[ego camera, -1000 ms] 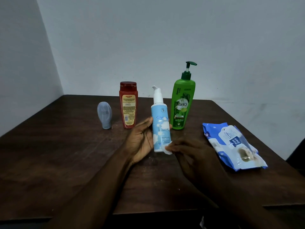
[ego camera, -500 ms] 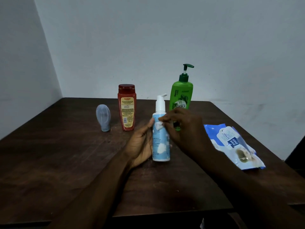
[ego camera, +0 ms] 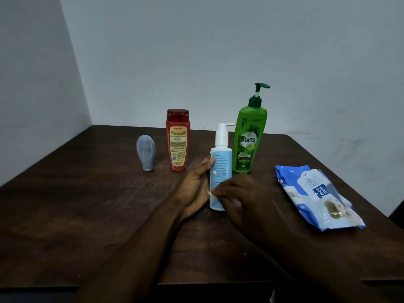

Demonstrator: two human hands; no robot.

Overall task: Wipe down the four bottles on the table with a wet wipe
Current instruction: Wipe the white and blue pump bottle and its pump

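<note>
— Standing where, the pale blue pump bottle (ego camera: 221, 169)?

— Centre of the frame, upright on the dark bench (ego camera: 87, 215), gripped along its left side by the left hand (ego camera: 193, 189).

— And the right hand (ego camera: 242, 200)?

— Pressing a small white wet wipe (ego camera: 213, 193) against the bottle's lower part, fingers closed on it.

— Others?

— Waiting behind: grey bottle (ego camera: 146, 152) left, red bottle (ego camera: 177, 139), green pump bottle (ego camera: 249, 136). Lying at right, the wipes pack (ego camera: 314, 195).

A dark brown wooden counter (ego camera: 91, 215) is filling the lower view, its grain showing pale scuffs. It is sitting pushed into a corner where two plain grey-white walls (ego camera: 196, 51) are meeting. A dark shape at the far right edge is too dim to identify.
</note>
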